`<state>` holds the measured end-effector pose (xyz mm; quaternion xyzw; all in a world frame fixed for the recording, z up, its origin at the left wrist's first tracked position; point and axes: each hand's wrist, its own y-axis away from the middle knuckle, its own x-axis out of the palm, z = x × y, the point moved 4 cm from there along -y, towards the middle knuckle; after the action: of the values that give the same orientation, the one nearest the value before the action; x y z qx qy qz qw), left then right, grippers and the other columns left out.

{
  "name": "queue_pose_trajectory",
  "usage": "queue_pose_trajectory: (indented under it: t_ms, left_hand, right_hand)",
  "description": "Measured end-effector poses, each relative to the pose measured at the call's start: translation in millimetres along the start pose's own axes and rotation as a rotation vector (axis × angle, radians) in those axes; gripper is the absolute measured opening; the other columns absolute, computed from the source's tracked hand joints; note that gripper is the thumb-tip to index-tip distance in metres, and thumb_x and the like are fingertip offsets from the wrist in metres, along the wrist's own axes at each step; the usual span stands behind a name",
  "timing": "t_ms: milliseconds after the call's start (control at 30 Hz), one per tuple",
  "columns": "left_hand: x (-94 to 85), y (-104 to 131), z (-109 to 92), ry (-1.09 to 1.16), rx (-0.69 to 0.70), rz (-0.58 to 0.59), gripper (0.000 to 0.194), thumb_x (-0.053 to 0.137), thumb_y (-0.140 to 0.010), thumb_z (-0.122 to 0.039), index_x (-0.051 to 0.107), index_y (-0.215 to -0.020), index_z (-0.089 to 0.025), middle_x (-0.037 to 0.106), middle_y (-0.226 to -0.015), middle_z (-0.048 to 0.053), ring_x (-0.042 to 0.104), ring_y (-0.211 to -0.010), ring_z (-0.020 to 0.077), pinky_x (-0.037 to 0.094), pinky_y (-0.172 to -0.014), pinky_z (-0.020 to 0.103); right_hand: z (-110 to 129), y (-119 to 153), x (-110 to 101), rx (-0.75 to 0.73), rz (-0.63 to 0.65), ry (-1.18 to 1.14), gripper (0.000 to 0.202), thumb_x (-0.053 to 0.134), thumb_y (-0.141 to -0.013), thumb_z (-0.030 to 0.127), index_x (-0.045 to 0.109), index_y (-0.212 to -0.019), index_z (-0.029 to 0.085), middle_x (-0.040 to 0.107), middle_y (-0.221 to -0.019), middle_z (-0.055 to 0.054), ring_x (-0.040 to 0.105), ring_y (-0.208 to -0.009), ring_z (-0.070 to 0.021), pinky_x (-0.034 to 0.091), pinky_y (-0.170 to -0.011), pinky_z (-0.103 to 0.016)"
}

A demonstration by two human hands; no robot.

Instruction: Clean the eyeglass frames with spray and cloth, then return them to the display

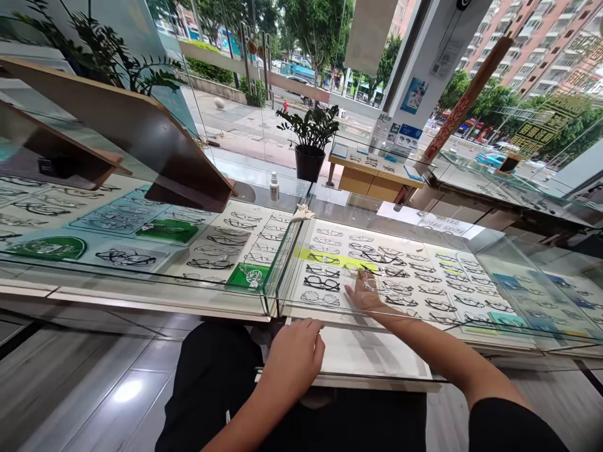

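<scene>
My right hand [366,292] reaches into the glass display case, fingers bent at a pair of thin-framed eyeglasses [351,267] above a yellow-green strip [308,255]. The thumb sticks out to the left, and part of the eyeglasses is hidden by the fingers. Rows of other eyeglasses [321,279] lie around this hand on a white display surface. Nearer to me, my left hand [296,351] rests at the left end of a pulled-out white shelf [377,355]. Its fingers are curled together, and anything under them is hidden.
A glass partition [277,276] separates the left case, where green trays [169,230] and more eyeglasses lie. Above it slope brown panels [141,132]. A small white bottle [274,187] and a crumpled cloth [303,213] sit on top. Behind stand a potted plant [309,147] and a wooden display table [372,176].
</scene>
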<state>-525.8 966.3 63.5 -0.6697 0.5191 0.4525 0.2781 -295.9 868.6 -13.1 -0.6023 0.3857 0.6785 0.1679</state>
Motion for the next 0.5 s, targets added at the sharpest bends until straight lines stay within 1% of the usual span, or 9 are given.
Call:
queue_pose_trajectory:
  t_ms: [67, 133, 233, 300, 333, 433, 467, 500]
  left_hand:
    - [0.4, 0.7, 0.1, 0.001, 0.005, -0.016, 0.037, 0.041, -0.102, -0.019, 0.073, -0.121, -0.019, 0.078, -0.118, 0.011, 0.072, -0.112, 0.0279, 0.050, -0.096, 0.043]
    - [0.9, 1.4, 0.3, 0.004, 0.007, -0.027, 0.037, 0.040, -0.103, -0.019, 0.072, -0.120, -0.019, 0.078, -0.117, 0.010, 0.072, -0.111, 0.0273, 0.050, -0.095, 0.042]
    - [1.3, 2.4, 1.0, 0.013, -0.002, -0.031, 0.037, 0.040, -0.103, -0.020, 0.073, -0.120, -0.020, 0.079, -0.116, 0.009, 0.073, -0.109, 0.0270, 0.050, -0.094, 0.042]
    - [1.1, 3.0, 1.6, 0.019, -0.009, -0.033, 0.036, 0.041, -0.103, -0.021, 0.073, -0.119, -0.021, 0.079, -0.117, 0.009, 0.074, -0.108, 0.0271, 0.050, -0.092, 0.041]
    - [0.8, 3.3, 2.0, 0.022, -0.012, -0.034, 0.035, 0.041, -0.103, -0.021, 0.072, -0.119, -0.021, 0.079, -0.117, 0.009, 0.074, -0.107, 0.0271, 0.049, -0.092, 0.041]
    - [-0.2, 4.4, 3.2, 0.038, -0.031, -0.036, 0.033, 0.041, -0.103, -0.020, 0.070, -0.118, -0.023, 0.079, -0.117, 0.007, 0.074, -0.106, 0.0262, 0.047, -0.088, 0.038]
    - [-0.2, 4.7, 3.8, 0.045, -0.044, -0.029, 0.031, 0.041, -0.103, -0.021, 0.069, -0.117, -0.023, 0.080, -0.114, 0.007, 0.075, -0.103, 0.0257, 0.046, -0.084, 0.037]
    - [0.0, 4.9, 4.3, 0.050, -0.061, -0.016, 0.028, 0.041, -0.104, -0.022, 0.067, -0.115, -0.023, 0.080, -0.108, 0.006, 0.075, -0.098, 0.0253, 0.044, -0.079, 0.036]
  right_hand:
    - [7.0, 13.2, 6.3, -0.018, 0.021, -0.038, 0.081, 0.026, -0.109, 0.055, 0.024, -0.168, -0.002, 0.019, -0.178, -0.023, 0.009, -0.168, -0.0311, 0.010, -0.135, -0.043]
    - [13.4, 32.0, 9.8, -0.095, 0.073, -0.092, 0.086, 0.031, -0.107, 0.060, 0.025, -0.168, 0.000, 0.017, -0.179, -0.021, 0.004, -0.169, -0.0303, 0.007, -0.136, -0.041]
    - [18.6, 66.8, 3.9, -0.208, 0.183, -0.151, 0.092, 0.031, -0.105, 0.068, 0.029, -0.167, 0.001, 0.019, -0.179, -0.022, 0.006, -0.168, -0.0329, 0.008, -0.136, -0.042]
    - [19.8, 90.4, -8.5, -0.266, 0.253, -0.185, 0.094, 0.029, -0.104, 0.071, 0.032, -0.166, 0.000, 0.021, -0.177, -0.025, 0.009, -0.168, -0.0350, 0.012, -0.136, -0.045]
    - [20.2, 101.8, -17.3, -0.298, 0.279, -0.203, 0.093, 0.028, -0.105, 0.071, 0.035, -0.165, 0.000, 0.025, -0.176, -0.026, 0.013, -0.167, -0.0363, 0.015, -0.135, -0.047]
    - [20.1, 135.5, -50.7, -0.397, 0.373, -0.241, 0.087, 0.030, -0.105, 0.070, 0.047, -0.159, 0.004, 0.041, -0.166, -0.027, 0.034, -0.159, -0.0400, 0.029, -0.130, -0.054]
    - [19.6, 147.2, -63.4, -0.430, 0.424, -0.251, 0.086, 0.030, -0.105, 0.071, 0.049, -0.158, 0.005, 0.043, -0.165, -0.026, 0.037, -0.156, -0.0403, 0.032, -0.129, -0.054]
    - [18.7, 159.0, -76.6, -0.460, 0.481, -0.255, 0.087, 0.029, -0.105, 0.072, 0.049, -0.158, 0.006, 0.042, -0.166, -0.025, 0.037, -0.156, -0.0406, 0.033, -0.128, -0.054]
